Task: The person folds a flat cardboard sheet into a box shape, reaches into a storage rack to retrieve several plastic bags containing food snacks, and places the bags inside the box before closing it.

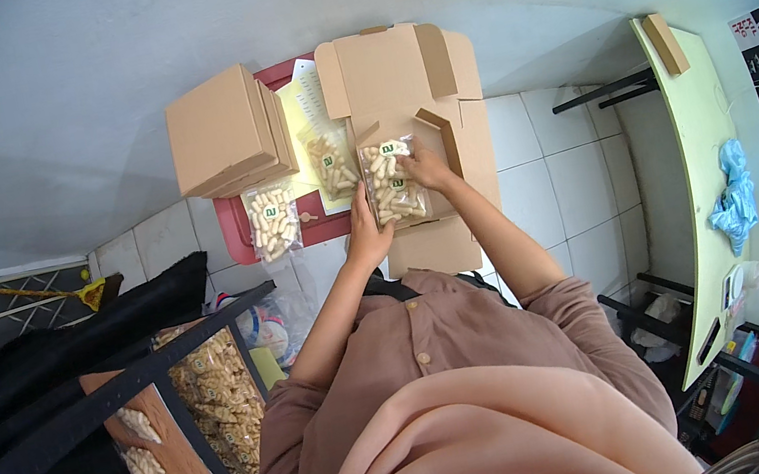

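An unfolded cardboard box (383, 74) lies in front of me, its lid flaps spread away from me. In its tray sits a clear bag of pale finger-shaped pieces (390, 197) with a green-lettered label. My right hand (429, 169) grips the bag's upper right side, fingertips beside the label. Along the box's near left edge, my left hand (367, 232) is closed, with the thumb toward the bag. A second bag of pieces (333, 166) lies just left of the box on yellow paper. Farther left is a third labelled bag (274, 223).
Closed cardboard boxes (221, 131) are stacked at the left on a red low table (238, 242). A metal-framed rack with bulk packs of pale pieces (215, 398) stands at lower left. On the right, a pale green tabletop (685, 183) holds a blue plastic bag (735, 200).
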